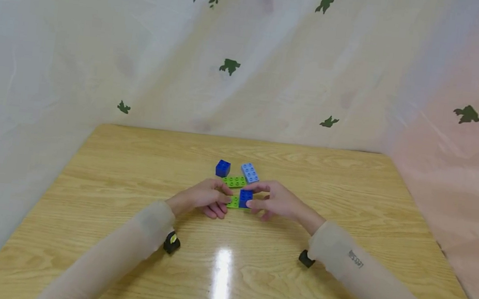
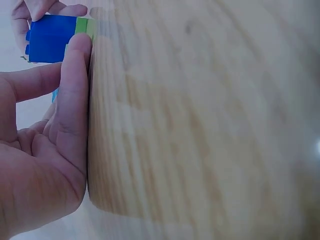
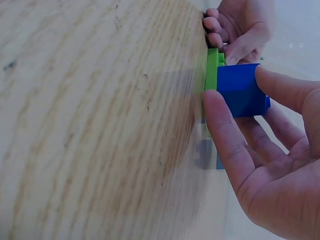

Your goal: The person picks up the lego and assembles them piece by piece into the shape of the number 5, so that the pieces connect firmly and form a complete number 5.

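A dark blue building block (image 1: 245,198) with studs stands on the right part of a thin lime green studded brick (image 1: 234,201), which lies on the table. My right hand (image 1: 275,201) holds the blue block between thumb and fingers; in the right wrist view the thumb (image 3: 287,87) is on its upper side. At the green brick's left end, my left hand (image 1: 208,197) grips it, the thumb near the studs. The left wrist view shows a left fingertip (image 2: 80,42) against the green brick (image 2: 85,27). Part of the green brick is hidden by the hands.
Just behind the hands lie a second lime green brick (image 1: 234,181), another dark blue block (image 1: 222,168) and a light blue studded brick (image 1: 249,172). The wooden table (image 1: 133,158) ends at a pale curtain (image 1: 271,99) with leaf prints.
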`<state>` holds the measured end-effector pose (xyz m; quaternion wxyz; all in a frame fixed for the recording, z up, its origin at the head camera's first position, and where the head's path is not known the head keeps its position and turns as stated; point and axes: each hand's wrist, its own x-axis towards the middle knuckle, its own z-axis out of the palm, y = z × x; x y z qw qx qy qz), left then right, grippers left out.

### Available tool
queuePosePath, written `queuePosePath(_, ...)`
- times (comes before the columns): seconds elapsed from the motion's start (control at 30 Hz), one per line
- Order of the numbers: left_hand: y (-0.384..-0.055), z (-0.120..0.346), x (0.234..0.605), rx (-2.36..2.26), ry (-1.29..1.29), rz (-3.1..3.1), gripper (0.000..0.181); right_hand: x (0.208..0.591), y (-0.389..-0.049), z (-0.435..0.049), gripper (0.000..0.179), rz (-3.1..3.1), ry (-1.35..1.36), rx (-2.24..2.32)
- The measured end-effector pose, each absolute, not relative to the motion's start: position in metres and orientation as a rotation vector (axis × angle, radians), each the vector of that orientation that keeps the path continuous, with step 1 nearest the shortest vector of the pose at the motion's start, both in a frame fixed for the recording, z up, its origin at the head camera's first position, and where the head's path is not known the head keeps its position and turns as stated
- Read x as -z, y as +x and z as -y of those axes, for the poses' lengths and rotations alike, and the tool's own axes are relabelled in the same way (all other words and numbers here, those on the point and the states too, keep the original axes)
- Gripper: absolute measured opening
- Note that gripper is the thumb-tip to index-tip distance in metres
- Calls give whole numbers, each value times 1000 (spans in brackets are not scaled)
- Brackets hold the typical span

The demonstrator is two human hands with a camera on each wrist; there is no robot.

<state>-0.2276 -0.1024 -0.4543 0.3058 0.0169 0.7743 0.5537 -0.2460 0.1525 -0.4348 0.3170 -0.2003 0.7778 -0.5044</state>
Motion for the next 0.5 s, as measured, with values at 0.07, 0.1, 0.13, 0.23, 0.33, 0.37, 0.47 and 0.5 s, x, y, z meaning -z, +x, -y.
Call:
queuePosePath(0.07, -225, 103, 453, -1464, 61, -2052, 33, 434, -245, -153, 45, -2043, -534, 1319)
queuePosePath(0.1, -223, 103, 453, -1463, 69, -2051, 33, 434, -244, -153, 45, -2041, -541, 1316)
queuePosePath(0.13, -222, 102, 453, -1461, 74, -2051, 34, 433, -243, -154, 44, -2040, -550, 1312)
queuePosePath(0.23, -217, 101, 452, -1461, 84, -2035, 36, 432, -241, -156, 44, -2030, -582, 1310)
queuePosePath(0.33, -214, 98, 453, -1454, 104, -2033, 37, 432, -240, -161, 46, -2028, -599, 1309)
queuePosePath(0.37, -214, 97, 453, -1453, 115, -2039, 38, 432, -240, -163, 47, -2041, -596, 1309)
queuePosePath(0.47, -213, 95, 454, -1446, 136, -2053, 37, 432, -243, -166, 51, -2124, -586, 1321)
queuePosePath(0.5, -212, 94, 454, -1445, 143, -2056, 37, 431, -244, -166, 52, -2156, -570, 1335)
